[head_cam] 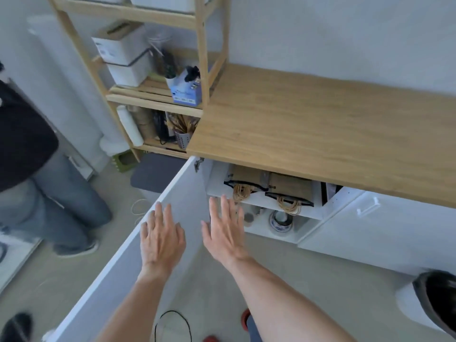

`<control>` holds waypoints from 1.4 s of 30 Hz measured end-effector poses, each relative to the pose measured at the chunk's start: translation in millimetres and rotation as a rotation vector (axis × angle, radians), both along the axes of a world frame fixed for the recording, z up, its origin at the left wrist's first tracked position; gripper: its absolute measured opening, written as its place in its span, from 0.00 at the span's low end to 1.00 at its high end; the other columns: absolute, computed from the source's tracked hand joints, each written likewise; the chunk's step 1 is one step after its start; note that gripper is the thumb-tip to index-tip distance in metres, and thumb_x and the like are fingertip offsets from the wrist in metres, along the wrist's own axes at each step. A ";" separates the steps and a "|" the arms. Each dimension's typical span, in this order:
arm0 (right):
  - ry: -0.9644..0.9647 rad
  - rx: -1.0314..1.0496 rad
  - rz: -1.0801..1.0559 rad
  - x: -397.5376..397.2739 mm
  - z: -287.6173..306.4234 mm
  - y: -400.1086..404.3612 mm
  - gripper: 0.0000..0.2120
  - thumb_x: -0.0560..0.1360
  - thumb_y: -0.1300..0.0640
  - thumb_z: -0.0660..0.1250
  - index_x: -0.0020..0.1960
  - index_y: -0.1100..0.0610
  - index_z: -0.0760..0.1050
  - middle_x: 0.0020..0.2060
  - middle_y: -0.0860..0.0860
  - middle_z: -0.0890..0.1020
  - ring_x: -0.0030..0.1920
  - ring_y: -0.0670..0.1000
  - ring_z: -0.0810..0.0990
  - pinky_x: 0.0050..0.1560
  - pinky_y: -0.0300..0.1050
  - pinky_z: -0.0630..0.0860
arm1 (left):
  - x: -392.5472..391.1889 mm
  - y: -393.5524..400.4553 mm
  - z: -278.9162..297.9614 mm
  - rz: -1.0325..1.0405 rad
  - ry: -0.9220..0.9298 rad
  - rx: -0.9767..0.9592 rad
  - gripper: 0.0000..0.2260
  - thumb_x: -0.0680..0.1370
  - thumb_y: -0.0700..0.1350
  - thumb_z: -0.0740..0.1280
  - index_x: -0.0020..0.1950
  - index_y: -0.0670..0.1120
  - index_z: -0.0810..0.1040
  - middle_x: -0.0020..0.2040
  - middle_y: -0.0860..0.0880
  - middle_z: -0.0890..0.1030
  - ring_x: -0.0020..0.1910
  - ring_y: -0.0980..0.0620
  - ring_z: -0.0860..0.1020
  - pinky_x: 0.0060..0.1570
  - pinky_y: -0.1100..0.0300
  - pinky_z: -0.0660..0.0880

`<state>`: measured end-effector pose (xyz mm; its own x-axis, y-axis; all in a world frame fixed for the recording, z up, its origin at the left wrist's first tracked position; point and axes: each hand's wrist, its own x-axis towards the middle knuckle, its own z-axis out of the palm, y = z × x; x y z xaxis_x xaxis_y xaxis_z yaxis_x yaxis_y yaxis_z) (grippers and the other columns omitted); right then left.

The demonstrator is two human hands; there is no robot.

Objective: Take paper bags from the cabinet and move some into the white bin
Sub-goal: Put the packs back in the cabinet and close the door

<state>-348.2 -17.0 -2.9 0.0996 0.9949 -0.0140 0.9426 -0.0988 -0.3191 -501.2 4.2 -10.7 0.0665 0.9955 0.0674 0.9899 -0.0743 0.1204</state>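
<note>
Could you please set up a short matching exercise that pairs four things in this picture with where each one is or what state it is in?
Things:
1. paper bags
2. cabinet door
3. white bin
4. blue box

Places or states:
A. on the wooden rack
B. lying on the upper cabinet shelf
C. on the floor at lower right
D. swung open

Pairs: 1-B, 2-D, 3-C, 4-A
</note>
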 end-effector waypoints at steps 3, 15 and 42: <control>-0.056 0.007 0.038 -25.0 5.8 -3.8 0.30 0.79 0.44 0.58 0.76 0.58 0.62 0.75 0.63 0.62 0.74 0.65 0.62 0.71 0.66 0.58 | -43.7 -17.8 -5.7 0.137 -0.049 0.010 0.25 0.76 0.44 0.64 0.72 0.39 0.65 0.74 0.38 0.66 0.70 0.39 0.66 0.64 0.43 0.66; -0.075 -0.059 0.268 -116.0 -14.8 -45.2 0.31 0.80 0.43 0.55 0.78 0.59 0.59 0.76 0.64 0.61 0.73 0.65 0.62 0.71 0.66 0.58 | -132.4 -100.5 -31.8 0.581 -0.040 -0.255 0.29 0.82 0.53 0.53 0.80 0.44 0.51 0.80 0.42 0.50 0.78 0.38 0.52 0.72 0.37 0.51; -0.056 -0.209 0.300 63.9 -38.9 -167.2 0.33 0.80 0.40 0.49 0.80 0.57 0.55 0.78 0.62 0.56 0.76 0.62 0.59 0.73 0.64 0.56 | 49.3 -213.4 -14.0 0.506 -0.345 -0.294 0.20 0.84 0.49 0.49 0.32 0.49 0.61 0.30 0.47 0.72 0.42 0.36 0.78 0.40 0.49 0.74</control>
<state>-284.2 -184.2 -41.8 -0.1901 0.9562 -0.2227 0.9548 0.1273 -0.2687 -451.8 -209.2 -24.7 -0.3895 0.8784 -0.2771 0.7953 0.4725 0.3798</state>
